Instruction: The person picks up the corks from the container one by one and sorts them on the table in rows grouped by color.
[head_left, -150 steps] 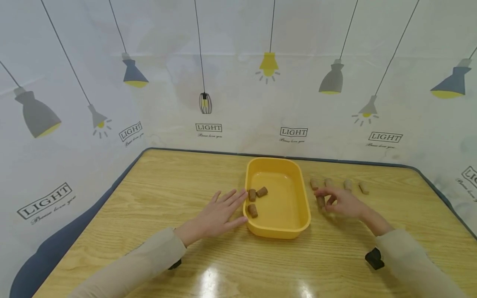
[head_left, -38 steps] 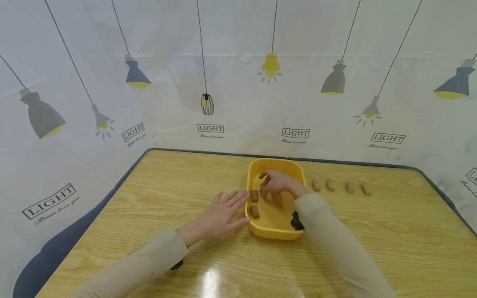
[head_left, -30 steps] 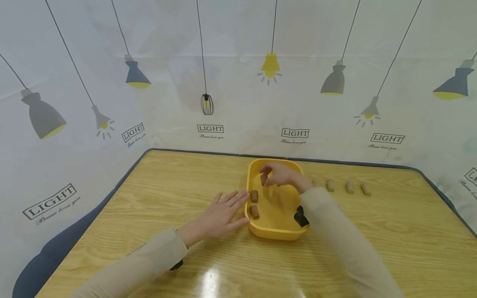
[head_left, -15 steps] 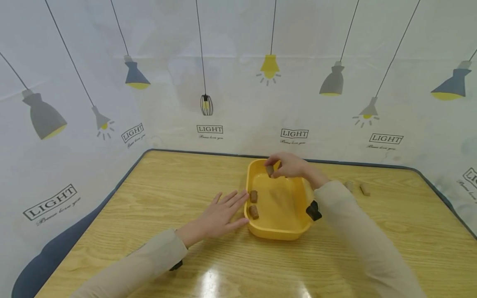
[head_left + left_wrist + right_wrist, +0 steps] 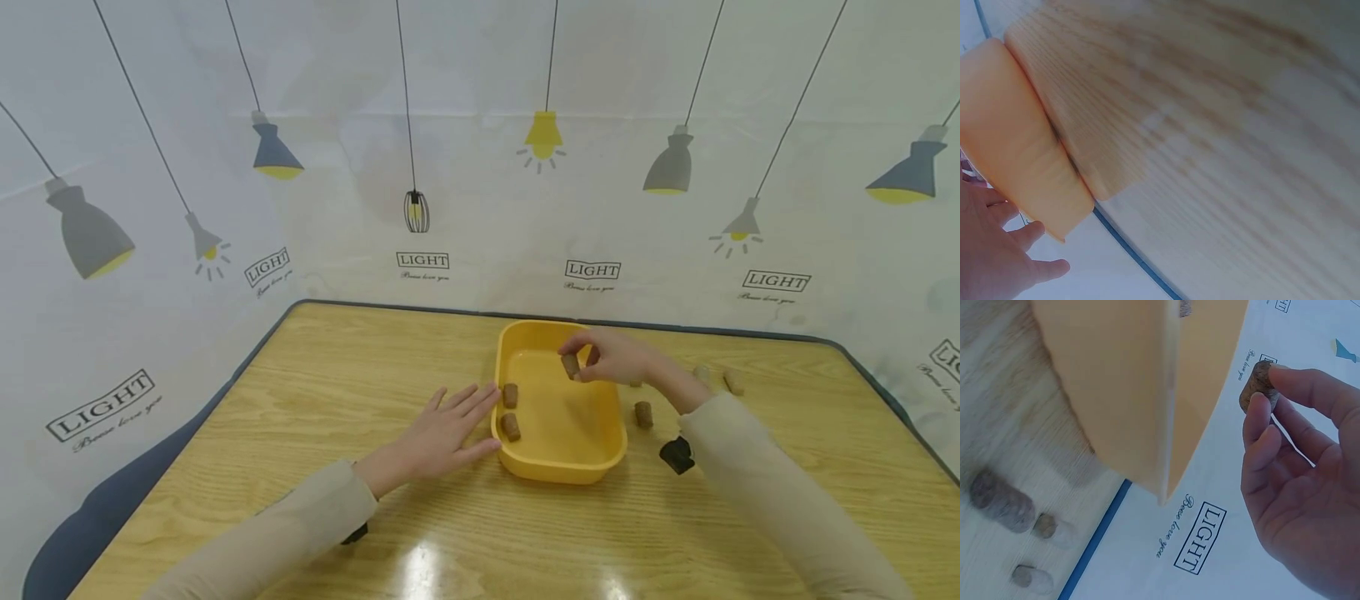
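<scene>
A brown cork (image 5: 570, 365) is pinched between the thumb and fingertips of my right hand (image 5: 622, 360), raised over the right side of the yellow bin (image 5: 555, 472). The right wrist view shows the same cork (image 5: 1252, 387) gripped at the fingertips. Inside the bin, along its left wall, lie one cork (image 5: 511, 396) and a nearer cork (image 5: 511, 427). My left hand (image 5: 431, 442) is spread with straight fingers, its fingertips at the bin's left rim; the left wrist view shows those fingers (image 5: 1025, 237) beside the bin wall.
One cork (image 5: 643, 414) stands on the wooden table (image 5: 420, 367) right of the bin. Farther back are a paler cork (image 5: 701, 374) and another cork (image 5: 733, 382); my right hand and arm partly cover that area. A lamp-printed wall sheet (image 5: 480, 167) borders the table's back edge.
My right hand has taken a cork from inside the bin, lifted it and moved right towards the right rim. Three corks lay in the bin earlier, two now. My left hand stays put.
</scene>
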Demonstrator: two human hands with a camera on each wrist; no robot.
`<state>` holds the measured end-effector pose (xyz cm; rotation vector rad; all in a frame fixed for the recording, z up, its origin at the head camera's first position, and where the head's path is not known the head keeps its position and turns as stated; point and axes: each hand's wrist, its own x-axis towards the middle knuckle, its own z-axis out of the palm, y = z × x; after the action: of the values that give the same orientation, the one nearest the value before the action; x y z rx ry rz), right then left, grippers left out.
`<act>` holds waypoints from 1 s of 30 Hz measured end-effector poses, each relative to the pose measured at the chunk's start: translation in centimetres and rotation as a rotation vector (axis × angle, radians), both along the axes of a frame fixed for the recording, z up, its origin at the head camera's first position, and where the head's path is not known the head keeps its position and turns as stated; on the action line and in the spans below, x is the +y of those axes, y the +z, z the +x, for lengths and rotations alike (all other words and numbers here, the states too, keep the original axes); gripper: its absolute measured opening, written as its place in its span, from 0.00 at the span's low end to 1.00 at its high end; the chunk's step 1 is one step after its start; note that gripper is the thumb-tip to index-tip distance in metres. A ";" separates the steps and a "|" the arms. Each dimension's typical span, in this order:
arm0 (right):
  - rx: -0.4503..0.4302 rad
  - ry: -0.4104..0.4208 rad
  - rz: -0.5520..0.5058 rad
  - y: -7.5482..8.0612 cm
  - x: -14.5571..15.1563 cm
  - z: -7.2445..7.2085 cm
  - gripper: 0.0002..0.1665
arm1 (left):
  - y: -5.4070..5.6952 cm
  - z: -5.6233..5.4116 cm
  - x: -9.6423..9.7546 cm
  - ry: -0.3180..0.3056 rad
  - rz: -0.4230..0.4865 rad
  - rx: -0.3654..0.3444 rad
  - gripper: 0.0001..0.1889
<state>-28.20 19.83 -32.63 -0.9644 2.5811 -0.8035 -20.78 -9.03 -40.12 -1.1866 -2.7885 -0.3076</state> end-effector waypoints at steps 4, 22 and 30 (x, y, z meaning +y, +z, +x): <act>-0.004 -0.019 -0.049 -0.3 1.4 0.7 0.21 | 0.0 0.0 0.0 0.003 0.002 -0.009 0.36; 0.008 -0.091 -0.153 -2.9 8.9 3.0 0.22 | -0.5 -0.2 0.0 -0.002 0.012 0.008 0.37; -0.018 -0.147 -0.180 -5.4 11.9 3.9 0.24 | -0.5 -0.2 -0.1 0.003 0.000 0.004 0.37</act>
<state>-24.32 31.71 -38.04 -0.8172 2.6232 -1.0937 -21.02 -9.08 -40.67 -1.1811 -2.7869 -0.3056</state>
